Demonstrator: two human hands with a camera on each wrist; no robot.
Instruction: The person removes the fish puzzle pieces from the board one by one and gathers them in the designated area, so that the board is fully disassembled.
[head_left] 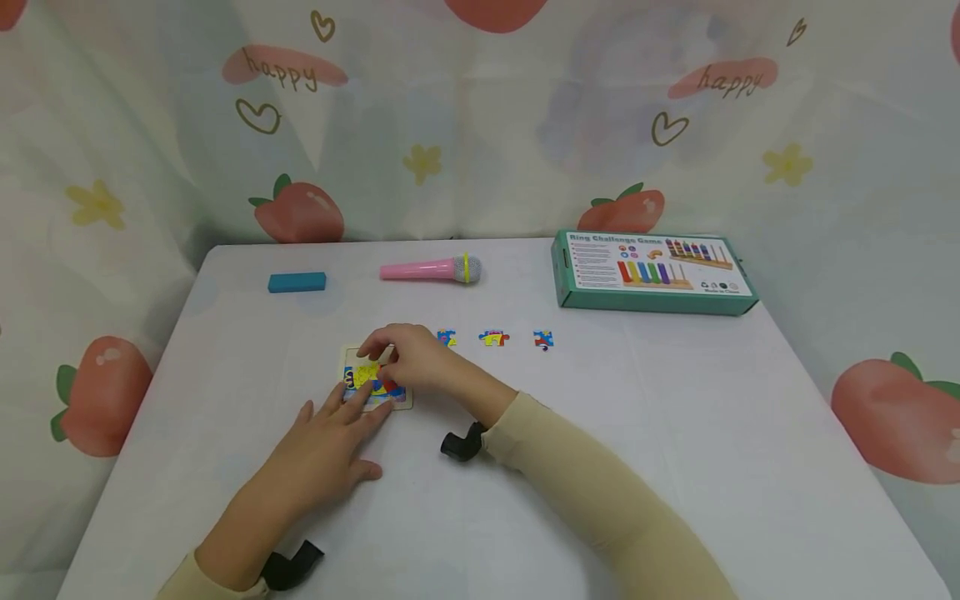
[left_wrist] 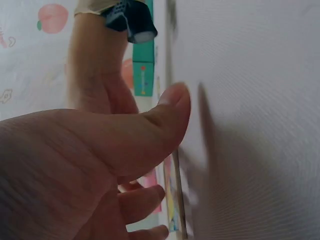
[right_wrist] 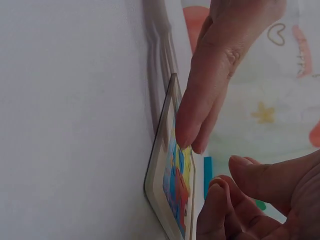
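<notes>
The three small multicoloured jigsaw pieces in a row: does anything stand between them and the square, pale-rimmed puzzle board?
Yes, the person's right hand is over the side of the square, pale-rimmed puzzle board nearest the multicoloured jigsaw pieces. The left hand covers part of the board's near edge. Nothing else visible stands between.

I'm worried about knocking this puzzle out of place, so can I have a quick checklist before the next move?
1. Puzzle board resting on the table: ok.
2. Left hand touching the board: ok, fingertips on it.
3. Right hand gripping a piece: cannot tell; its fingers hide any piece.
4. Loose pieces all placed: not ok; three lie in a row off the board.
5. Pink microphone, blue block and green box apart from the board: ok, all behind it.
</notes>
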